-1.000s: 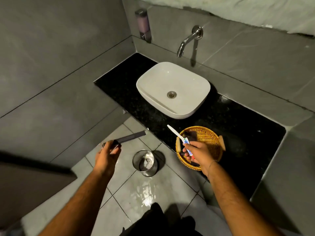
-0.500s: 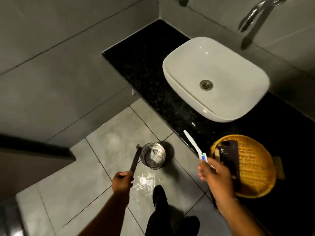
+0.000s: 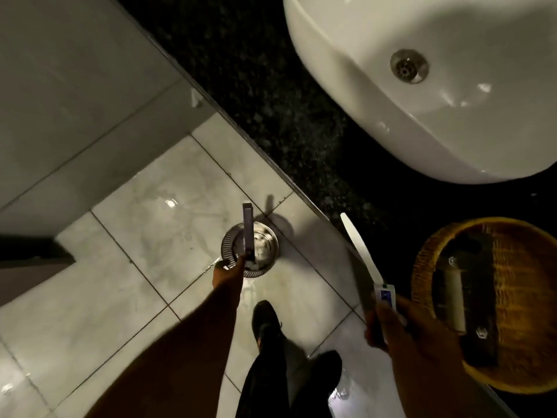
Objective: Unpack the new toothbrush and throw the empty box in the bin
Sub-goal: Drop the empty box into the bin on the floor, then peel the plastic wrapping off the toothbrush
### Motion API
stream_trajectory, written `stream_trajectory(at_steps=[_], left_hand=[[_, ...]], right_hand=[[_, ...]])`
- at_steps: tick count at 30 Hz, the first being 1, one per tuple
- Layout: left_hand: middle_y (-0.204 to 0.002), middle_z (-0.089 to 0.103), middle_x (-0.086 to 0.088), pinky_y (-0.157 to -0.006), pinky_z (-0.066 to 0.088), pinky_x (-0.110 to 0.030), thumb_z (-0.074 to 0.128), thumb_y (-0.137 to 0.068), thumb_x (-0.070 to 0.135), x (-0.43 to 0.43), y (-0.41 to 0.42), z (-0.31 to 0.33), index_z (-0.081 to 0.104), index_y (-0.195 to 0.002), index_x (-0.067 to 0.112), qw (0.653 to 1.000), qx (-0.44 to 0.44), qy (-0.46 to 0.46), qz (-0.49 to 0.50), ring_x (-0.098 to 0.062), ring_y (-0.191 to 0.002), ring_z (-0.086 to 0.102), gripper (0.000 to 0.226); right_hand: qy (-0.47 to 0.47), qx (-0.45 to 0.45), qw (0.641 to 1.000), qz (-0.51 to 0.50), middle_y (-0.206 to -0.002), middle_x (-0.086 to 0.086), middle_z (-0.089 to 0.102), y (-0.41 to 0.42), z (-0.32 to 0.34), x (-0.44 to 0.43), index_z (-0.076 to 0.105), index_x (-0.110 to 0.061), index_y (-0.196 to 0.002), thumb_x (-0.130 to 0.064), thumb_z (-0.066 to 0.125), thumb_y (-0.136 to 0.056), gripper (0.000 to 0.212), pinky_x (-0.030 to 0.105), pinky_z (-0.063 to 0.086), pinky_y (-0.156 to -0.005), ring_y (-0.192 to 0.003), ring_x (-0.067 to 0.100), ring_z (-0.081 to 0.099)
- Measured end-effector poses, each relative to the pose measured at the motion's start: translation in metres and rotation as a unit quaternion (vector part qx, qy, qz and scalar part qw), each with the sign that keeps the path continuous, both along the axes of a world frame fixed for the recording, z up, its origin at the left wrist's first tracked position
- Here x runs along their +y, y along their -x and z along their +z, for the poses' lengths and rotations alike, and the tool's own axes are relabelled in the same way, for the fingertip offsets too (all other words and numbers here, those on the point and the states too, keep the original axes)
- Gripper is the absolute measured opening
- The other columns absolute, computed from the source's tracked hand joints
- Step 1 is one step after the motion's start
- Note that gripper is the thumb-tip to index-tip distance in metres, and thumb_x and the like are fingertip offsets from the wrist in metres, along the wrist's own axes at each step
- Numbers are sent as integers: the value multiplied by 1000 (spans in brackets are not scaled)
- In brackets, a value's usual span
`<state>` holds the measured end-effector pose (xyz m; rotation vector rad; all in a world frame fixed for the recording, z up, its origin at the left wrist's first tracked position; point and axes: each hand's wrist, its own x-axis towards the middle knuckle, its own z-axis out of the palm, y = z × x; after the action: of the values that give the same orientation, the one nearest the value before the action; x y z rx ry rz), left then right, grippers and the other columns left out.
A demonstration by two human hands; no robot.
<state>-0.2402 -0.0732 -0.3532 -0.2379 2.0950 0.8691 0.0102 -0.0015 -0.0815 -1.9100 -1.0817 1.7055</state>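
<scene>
White basin (image 3: 346,64) and wicker basket (image 3: 422,267) sit on black counter (image 3: 271,95).

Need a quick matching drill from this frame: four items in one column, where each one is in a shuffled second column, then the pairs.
Items:
1. empty box
2. toothbrush
3. bin
4. wicker basket

Places:
A. on the black counter, beside the sink
B. in the left hand, over the bin
C. on the tiled floor
D. in the right hand

Pairs: 1-B, 2-D, 3-C, 4-A
</scene>
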Motion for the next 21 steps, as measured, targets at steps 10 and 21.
stream_trajectory(at_steps=[10, 21], left_hand=[[-145, 66, -23, -100, 47, -38, 78, -96, 21, -23, -8, 71, 62, -140, 1, 958, 46, 87, -268, -45, -134, 63, 51], [-156, 60, -17, -112, 51, -61, 74, -96, 27, 3, -97, 214, 49, -157, 7, 810, 292, -125, -494, -41, -139, 61, 68]], right_hand=[[-112, -25, 993, -5, -72, 8, 72, 17, 46, 11, 69, -13, -93, -13, 58, -95, 11, 19, 55, -51, -65, 11, 72], [-178, -75, 975, -112, -67, 0, 71, -45, 119, 3, 72, -14, -84, -13, 61, -98, 17, 10, 52, -55, -63, 4, 67]])
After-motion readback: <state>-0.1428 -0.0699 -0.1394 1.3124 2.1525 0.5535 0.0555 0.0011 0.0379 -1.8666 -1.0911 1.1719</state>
